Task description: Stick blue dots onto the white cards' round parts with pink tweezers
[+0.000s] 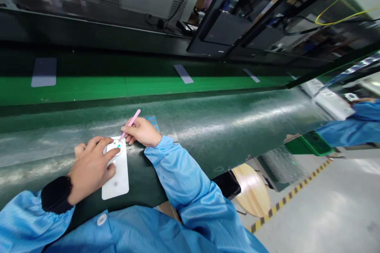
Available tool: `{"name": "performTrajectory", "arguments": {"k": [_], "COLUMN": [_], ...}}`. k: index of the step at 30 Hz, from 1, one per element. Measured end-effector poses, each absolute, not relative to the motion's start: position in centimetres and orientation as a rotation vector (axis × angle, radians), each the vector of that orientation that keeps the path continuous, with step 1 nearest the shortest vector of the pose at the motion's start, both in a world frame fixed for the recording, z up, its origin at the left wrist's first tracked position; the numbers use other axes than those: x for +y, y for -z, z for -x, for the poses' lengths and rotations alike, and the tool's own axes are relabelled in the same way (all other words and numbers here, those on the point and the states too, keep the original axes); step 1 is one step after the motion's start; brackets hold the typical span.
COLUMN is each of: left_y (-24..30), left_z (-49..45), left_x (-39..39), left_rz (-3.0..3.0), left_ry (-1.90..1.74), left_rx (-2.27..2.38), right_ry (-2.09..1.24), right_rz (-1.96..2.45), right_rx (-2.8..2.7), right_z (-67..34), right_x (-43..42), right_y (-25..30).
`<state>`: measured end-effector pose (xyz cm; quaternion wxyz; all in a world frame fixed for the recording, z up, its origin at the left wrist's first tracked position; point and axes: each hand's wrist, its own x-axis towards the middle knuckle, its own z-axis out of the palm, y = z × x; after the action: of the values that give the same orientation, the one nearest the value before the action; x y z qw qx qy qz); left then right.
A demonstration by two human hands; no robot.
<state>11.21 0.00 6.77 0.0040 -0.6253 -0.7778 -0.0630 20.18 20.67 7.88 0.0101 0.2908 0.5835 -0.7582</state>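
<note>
A flat white rectangular panel (pixel 118 180) lies on the dark green bench (pixel 208 126) in front of me. My left hand (pixel 90 168) rests on the panel's far end, fingers curled, pressing a small white round part (pixel 114 148) with a teal spot. My right hand (pixel 142 131) is closed in a pinch on a pink stick-like tool (pixel 130 123), whose tip touches the panel beside the round part. A dark watch sits on my left wrist. Both arms wear blue sleeves.
A green conveyor belt (pixel 148 85) runs behind the bench and carries grey rectangular sheets (pixel 44 72) spaced along it. A wooden stool (pixel 252 189) stands to my right. Another person's blue sleeve (pixel 350 126) shows at the right edge, near a green tray (pixel 308 144).
</note>
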Motion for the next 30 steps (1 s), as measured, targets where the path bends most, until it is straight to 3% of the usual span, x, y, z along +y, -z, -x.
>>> {"name": "performTrajectory", "arguments": {"k": [21, 30], "left_y": [-10.4, -16.7], "left_z": [-10.6, 1.3], "left_x": [4.7, 11.5], "left_rz": [1.863, 1.749], "left_ry": [0.022, 0.009], "left_rx": [-3.141, -2.968], "right_ry": [2.682, 2.734], "right_rz": [-0.758, -0.663], "right_rx": [1.458, 1.446], "right_z": [-20.6, -20.4], "right_x": [23.4, 23.3], "right_y": [-4.9, -2.8]}}
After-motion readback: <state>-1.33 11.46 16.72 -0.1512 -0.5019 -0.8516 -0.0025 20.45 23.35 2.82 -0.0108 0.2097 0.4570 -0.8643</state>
